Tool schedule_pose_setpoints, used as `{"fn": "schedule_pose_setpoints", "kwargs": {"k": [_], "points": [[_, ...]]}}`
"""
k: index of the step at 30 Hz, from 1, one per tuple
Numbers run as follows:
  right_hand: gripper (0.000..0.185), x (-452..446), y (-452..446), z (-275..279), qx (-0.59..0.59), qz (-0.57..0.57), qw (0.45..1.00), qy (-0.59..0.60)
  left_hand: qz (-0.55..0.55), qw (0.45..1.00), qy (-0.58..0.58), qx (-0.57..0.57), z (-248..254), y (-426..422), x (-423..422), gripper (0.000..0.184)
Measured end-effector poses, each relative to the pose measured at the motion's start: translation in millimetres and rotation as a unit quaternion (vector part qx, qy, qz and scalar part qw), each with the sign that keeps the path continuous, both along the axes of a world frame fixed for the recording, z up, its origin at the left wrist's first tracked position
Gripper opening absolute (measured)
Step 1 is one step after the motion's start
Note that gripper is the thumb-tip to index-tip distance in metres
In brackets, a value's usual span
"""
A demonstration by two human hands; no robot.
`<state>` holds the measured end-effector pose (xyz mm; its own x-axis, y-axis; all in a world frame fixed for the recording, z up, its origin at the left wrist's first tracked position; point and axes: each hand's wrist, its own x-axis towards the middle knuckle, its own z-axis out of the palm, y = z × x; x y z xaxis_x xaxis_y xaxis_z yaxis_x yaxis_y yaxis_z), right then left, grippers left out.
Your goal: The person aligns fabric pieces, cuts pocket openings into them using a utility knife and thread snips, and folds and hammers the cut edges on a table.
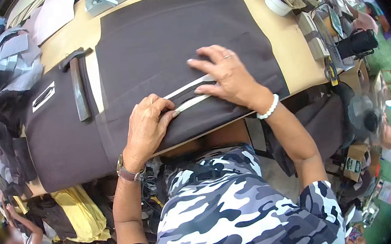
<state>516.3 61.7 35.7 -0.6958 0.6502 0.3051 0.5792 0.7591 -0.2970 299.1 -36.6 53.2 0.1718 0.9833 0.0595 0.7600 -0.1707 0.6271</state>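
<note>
A large dark fabric panel point(172, 38) lies spread over the table. Near its front edge is a narrow dark strip with white borders point(188, 94), which looks like a zip or pocket opening. My left hand point(147, 124) is closed at the strip's left end, thumb and fingers pinching its edge. At the right end, my right hand point(231, 75) has its fingers apart, with the thumb along the strip and the index finger stretched out above the cloth. Left of the panel, a hammer point(78, 86) with a worn handle rests on another dark fabric piece point(65, 150).
A white rectangle with a black slot point(43, 96) lies on the left fabric. Fabric scraps point(17, 59) are heaped at far left. A white tub point(278, 2), yellow-handled scissors point(330, 72) and a black pouch point(358, 44) are on the right. Another person point(28, 235) is at lower left.
</note>
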Motion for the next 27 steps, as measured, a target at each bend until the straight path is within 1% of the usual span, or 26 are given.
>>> {"fn": "schedule_pose_setpoints", "kwargs": {"k": [4,7,8,11,15,17,19,21,22,25,27], "points": [[0.060,-36,-12,-16,-0.002,0.055,0.998,0.027,-0.007,1.000,0.007,-0.004,2,1,0,0.012],[0.061,-6,-2,-2,-0.022,-0.011,1.000,-0.003,0.012,1.000,0.013,-0.007,4,-9,-17,0.012],[0.062,3,1,-5,-0.029,-0.026,0.999,0.003,0.017,1.000,0.012,-0.007,4,-12,-22,0.013],[0.063,3,-2,-5,0.003,-0.028,1.000,-0.009,0.014,1.000,-0.002,-0.002,2,-13,-25,0.013],[0.057,-32,-12,-8,0.012,0.028,1.000,-0.008,0.007,1.000,-0.011,0.003,1,-11,-25,0.013],[0.056,-53,-20,-10,0.000,0.067,0.998,0.018,0.007,1.000,-0.015,0.003,0,-13,-26,0.012],[0.057,-53,-21,-7,-0.016,0.054,0.998,0.005,0.012,1.000,-0.019,0.001,-2,-14,-26,0.012],[0.060,-34,-13,-7,-0.021,0.020,1.000,-0.007,0.016,1.000,-0.017,0.001,-2,-15,-27,0.013],[0.064,-23,-10,-6,-0.013,-0.009,0.999,-0.034,0.016,1.000,-0.014,0.002,-2,-15,-27,0.013],[0.064,7,-2,-2,-0.032,-0.053,0.998,-0.026,0.017,1.000,-0.014,0.004,-2,-15,-26,0.014],[0.063,12,0,-3,-0.034,-0.051,0.998,-0.021,0.017,1.000,-0.015,0.004,-2,-15,-26,0.014]]}}
